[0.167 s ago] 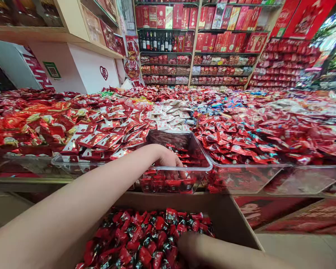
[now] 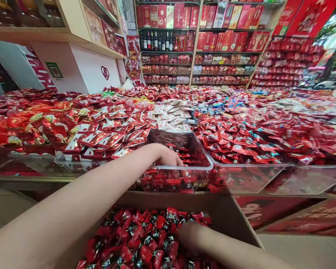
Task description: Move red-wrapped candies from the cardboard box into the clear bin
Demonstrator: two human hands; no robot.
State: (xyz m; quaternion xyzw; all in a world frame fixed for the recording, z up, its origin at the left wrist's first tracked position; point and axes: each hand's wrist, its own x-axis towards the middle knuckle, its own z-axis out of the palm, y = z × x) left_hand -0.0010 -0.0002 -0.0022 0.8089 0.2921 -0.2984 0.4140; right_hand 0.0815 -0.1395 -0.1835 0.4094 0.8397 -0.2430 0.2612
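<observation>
My left hand [image 2: 169,158] reaches over the rim of a clear plastic bin [image 2: 204,149], fingers bent downward and somewhat apart. Its fingertips, seen through the front wall, rest among red-wrapped candies [image 2: 173,183] at the bottom. Lower down, an open cardboard box [image 2: 238,220] holds a heap of red and black wrapped candies [image 2: 137,239]. My right hand [image 2: 192,235] is pushed into the right side of that heap. It is dark and blurred, and its fingers are hidden, so I cannot see what they hold.
Bins piled with red candy packets [image 2: 235,138] stand to the right, with red and white packets [image 2: 109,130] to the left. White packets [image 2: 172,114] lie behind the bin. Farther back are shelves [image 2: 194,56] of boxes and bottles. A wooden cabinet [image 2: 72,22] overhangs the left.
My right hand has shifted slightly upward within the candies in the box. My left hand stays in the clear bin, almost unmoved.
</observation>
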